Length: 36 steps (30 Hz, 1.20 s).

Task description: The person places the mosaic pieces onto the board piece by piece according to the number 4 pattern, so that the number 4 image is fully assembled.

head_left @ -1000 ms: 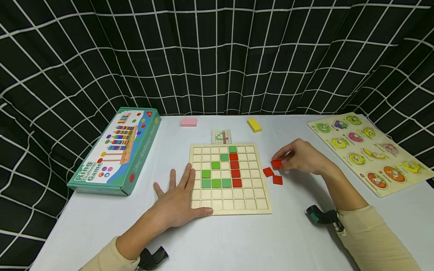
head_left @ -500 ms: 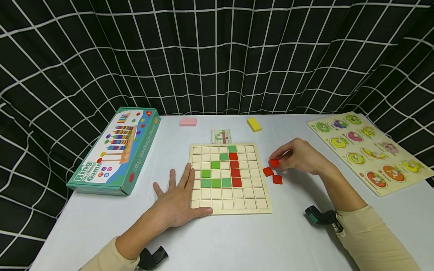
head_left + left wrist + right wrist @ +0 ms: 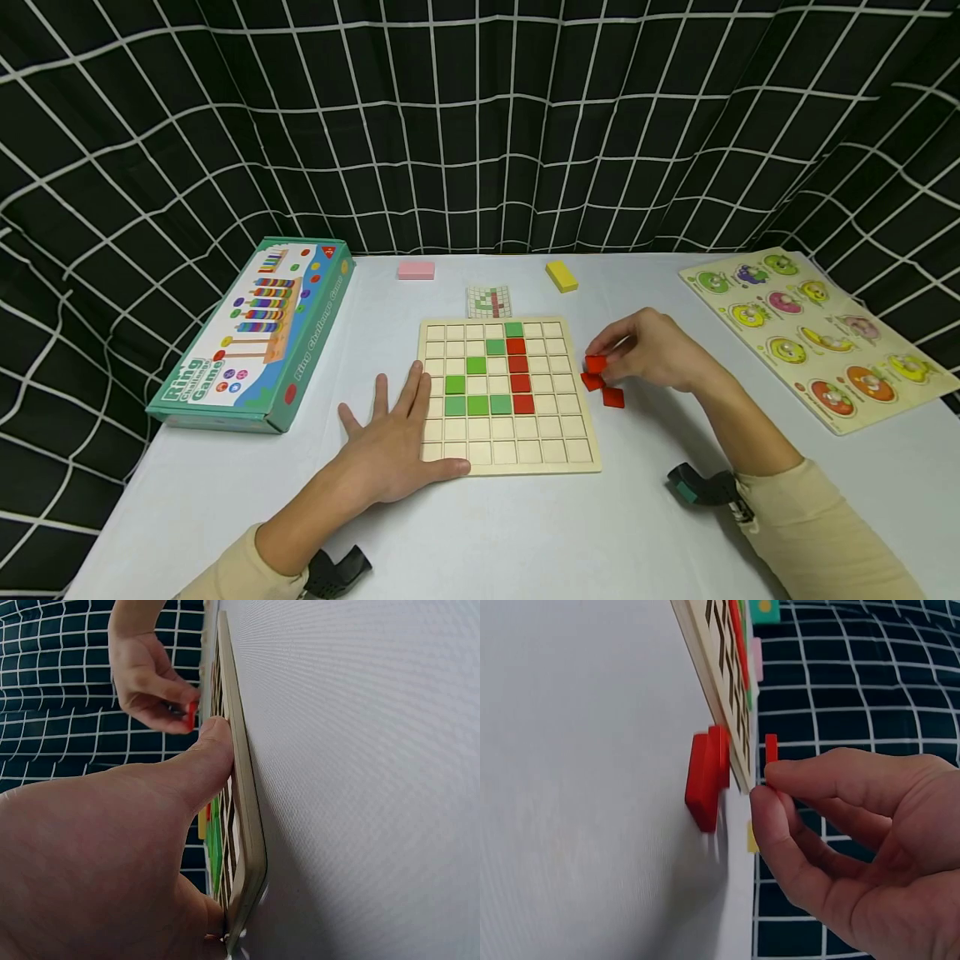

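Note:
A wooden grid board (image 3: 550,429) lies mid-table, with a diagonal and row of green tiles and a column of red tiles in its cells. My left hand (image 3: 388,458) rests spread at the board's left edge, thumb on the lower corner; the left wrist view shows the thumb (image 3: 206,757) pressing the rim. Between thumb and fingers, my right hand (image 3: 656,354) pinches a red square tile (image 3: 596,364), raised off the table right of the board. Two loose red tiles lie below it, one (image 3: 613,397) nearer me and the other (image 3: 591,382) by the board's edge.
Behind the board lies a small pattern card (image 3: 488,302). Farther back are a pink block (image 3: 416,271) and a yellow block (image 3: 562,277). A green-edged game box (image 3: 262,333) stands at left, and a fruit picture board (image 3: 817,333) at right. A black grid curtain (image 3: 480,125) encloses the table.
My right hand has moved left with the red tile, toward the board's right edge. The left hand has stayed in place, and the tiles on the board look the same.

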Each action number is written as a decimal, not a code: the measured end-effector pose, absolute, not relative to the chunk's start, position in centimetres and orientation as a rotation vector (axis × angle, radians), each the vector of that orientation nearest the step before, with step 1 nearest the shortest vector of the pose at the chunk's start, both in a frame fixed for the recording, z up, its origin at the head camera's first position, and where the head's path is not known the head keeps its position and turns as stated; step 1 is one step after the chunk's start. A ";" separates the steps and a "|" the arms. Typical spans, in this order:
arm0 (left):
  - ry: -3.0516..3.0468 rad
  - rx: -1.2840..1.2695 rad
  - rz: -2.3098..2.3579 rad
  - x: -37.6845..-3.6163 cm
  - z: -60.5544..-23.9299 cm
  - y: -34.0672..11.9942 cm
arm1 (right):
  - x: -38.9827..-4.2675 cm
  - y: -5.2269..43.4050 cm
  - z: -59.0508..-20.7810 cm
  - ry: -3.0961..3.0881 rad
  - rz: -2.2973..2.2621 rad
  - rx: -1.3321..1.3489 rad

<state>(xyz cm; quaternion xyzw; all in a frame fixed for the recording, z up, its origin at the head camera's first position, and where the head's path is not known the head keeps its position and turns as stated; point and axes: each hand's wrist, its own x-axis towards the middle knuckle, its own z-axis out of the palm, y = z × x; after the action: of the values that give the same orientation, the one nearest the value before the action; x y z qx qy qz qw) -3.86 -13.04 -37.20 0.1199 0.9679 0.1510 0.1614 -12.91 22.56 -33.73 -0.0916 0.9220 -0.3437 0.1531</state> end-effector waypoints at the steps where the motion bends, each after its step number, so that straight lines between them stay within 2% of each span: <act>1: 2.764 0.342 0.429 -3.9 -37.2 -13.0 | -12.9 22.4 -33.7 2.644 -0.989 -0.260; 23: 2.757 0.340 0.437 -3.9 -37.3 -13.0 | -11.1 18.7 -33.5 2.629 -1.021 -0.223; 36: 2.761 0.341 0.433 -3.9 -37.2 -13.1 | -9.9 16.8 -33.8 2.590 -1.057 -0.338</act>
<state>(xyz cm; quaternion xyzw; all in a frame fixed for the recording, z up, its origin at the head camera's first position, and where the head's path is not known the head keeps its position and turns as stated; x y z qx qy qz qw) -3.91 -13.06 -37.21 0.1197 0.9676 0.1519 0.1624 -9.89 16.82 -33.79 -0.1185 0.9071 -0.3703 0.1613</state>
